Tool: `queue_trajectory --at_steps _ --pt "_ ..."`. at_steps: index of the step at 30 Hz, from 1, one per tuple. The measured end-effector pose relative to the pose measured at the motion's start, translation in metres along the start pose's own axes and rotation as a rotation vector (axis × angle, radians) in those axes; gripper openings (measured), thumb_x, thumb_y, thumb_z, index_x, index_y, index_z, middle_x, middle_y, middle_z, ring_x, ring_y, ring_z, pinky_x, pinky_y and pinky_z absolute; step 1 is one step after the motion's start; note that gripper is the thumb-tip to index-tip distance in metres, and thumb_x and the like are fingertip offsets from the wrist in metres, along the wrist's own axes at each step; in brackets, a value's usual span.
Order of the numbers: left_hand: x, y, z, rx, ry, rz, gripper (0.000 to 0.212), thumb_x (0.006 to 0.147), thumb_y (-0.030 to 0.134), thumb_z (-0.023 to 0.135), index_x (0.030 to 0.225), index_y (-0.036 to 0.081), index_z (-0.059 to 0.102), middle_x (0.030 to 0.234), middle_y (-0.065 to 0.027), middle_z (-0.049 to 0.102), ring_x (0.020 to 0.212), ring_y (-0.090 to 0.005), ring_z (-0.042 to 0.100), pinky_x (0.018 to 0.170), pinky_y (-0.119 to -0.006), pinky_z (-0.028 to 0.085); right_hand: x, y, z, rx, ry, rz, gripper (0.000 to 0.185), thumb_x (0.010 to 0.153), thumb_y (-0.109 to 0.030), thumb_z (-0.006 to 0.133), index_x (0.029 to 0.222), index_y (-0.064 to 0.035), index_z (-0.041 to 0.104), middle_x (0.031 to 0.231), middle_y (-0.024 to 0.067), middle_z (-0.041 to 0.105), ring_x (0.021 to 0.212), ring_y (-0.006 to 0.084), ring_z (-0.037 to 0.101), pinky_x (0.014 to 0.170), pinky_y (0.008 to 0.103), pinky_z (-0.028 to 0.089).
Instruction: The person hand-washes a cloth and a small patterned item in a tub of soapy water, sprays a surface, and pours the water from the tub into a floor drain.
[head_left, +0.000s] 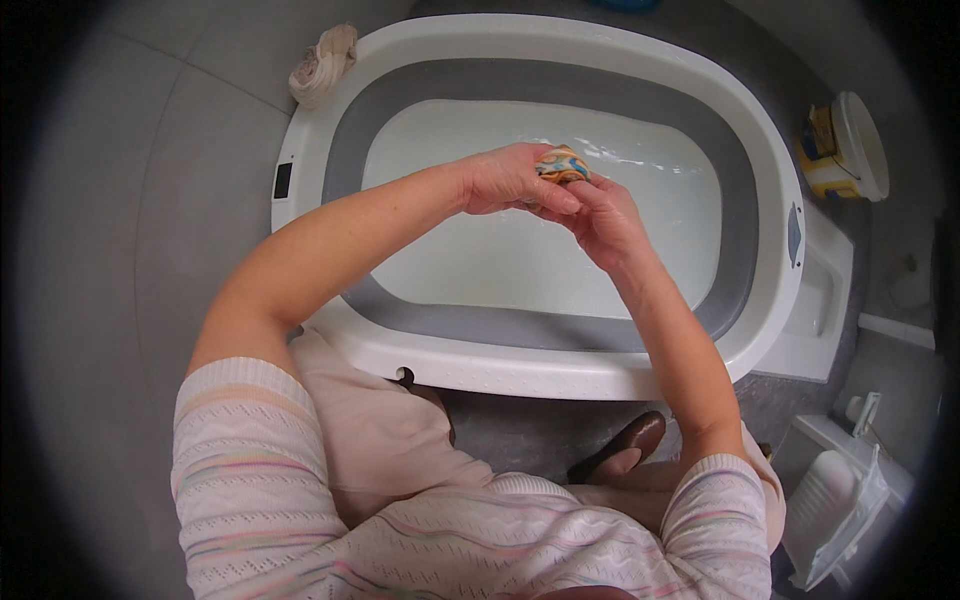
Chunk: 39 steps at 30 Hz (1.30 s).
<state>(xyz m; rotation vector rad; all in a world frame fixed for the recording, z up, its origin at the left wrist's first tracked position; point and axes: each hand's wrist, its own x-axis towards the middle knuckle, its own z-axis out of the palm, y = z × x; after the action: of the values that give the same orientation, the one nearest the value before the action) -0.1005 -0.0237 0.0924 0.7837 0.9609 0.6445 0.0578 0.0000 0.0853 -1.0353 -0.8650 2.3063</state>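
Over the middle of a white and grey collapsible tub (540, 375) my two hands meet around a small bundle of patterned cloth (564, 163). The cloth is wet-looking, in orange, white and blue, bunched or rolled up. My left hand (517, 180) grips it from the left, thumb pointing right across its near side. From the right, my right hand (604, 214) holds the near part with bent fingers. The fingers hide most of the lower cloth. Below them, cloudy pale water (495, 262) fills the tub's bottom.
A rolled beige cloth (324, 66) rests on the tub's far left rim. To the right stand a white and yellow bucket (844, 150) and a white tray-like basin (821, 300). A ridged white plastic item (825, 495) lies at lower right. Grey tiles (217, 150) border the left.
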Motion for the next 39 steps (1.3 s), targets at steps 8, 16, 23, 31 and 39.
queue_trajectory --at_steps 8,16,23,31,39 --pt "-0.008 0.005 0.003 0.148 0.109 -0.091 0.03 0.067 0.015 0.068 0.092 0.004 0.055 0.079 -0.0055 0.058 0.07 -0.0133 0.057 0.062 -0.025 0.048 -0.017 -0.011 -0.006 -0.177 -0.374 0.019 0.057 0.071 0.0 0.047 0.124 -0.0006 0.028 0.097 0.0128 0.056 0.08 0.0214 0.058 0.071 0.032 0.046" --pt "-0.009 -0.005 -0.005 0.006 0.063 -0.212 0.01 0.066 0.006 0.061 0.071 0.007 0.052 0.063 -0.0018 0.049 0.05 -0.011 0.046 0.042 -0.023 0.035 -0.026 -0.03 0.008 -2.064 -0.094 -1.009 0.059 0.071 -0.008 0.054 0.126 -0.014 0.031 0.124 0.0065 0.039 0.111 0.0233 0.039 0.082 0.0449 0.034" --pt "-0.01 -0.01 0.021 0.121 -0.019 -0.295 0.015 0.059 -0.002 0.059 0.064 0.007 0.049 0.056 0.0002 0.042 0.046 -0.0085 0.035 0.038 -0.023 0.023 -0.008 0.006 -0.007 -1.891 -0.134 -0.845 0.035 0.066 -0.012 0.059 0.097 -0.0051 0.047 0.089 0.0103 0.051 0.084 0.0231 0.052 0.069 0.0378 0.038" --pt "0.016 -0.046 0.01 1.04 0.323 -0.287 0.008 0.063 0.005 0.055 0.071 0.002 0.057 0.066 -0.0117 0.056 0.061 -0.0216 0.054 0.049 -0.032 0.04 0.028 0.052 -0.013 -1.718 0.064 -0.495 0.018 0.062 -0.009 0.06 0.076 -0.0019 0.051 0.071 0.0155 0.058 0.07 0.0313 0.058 0.058 0.0388 0.046" --pt "0.021 -0.044 0.012 1.672 0.211 -0.017 0.012 0.064 0.012 0.056 0.073 0.005 0.06 0.078 -0.0116 0.06 0.074 -0.0255 0.058 0.062 -0.036 0.046 0.026 0.058 -0.021 -1.15 -0.036 -0.065 0.021 0.067 -0.02 0.06 0.078 -0.0015 0.059 0.076 0.0143 0.06 0.07 0.0282 0.057 0.062 0.0345 0.045"
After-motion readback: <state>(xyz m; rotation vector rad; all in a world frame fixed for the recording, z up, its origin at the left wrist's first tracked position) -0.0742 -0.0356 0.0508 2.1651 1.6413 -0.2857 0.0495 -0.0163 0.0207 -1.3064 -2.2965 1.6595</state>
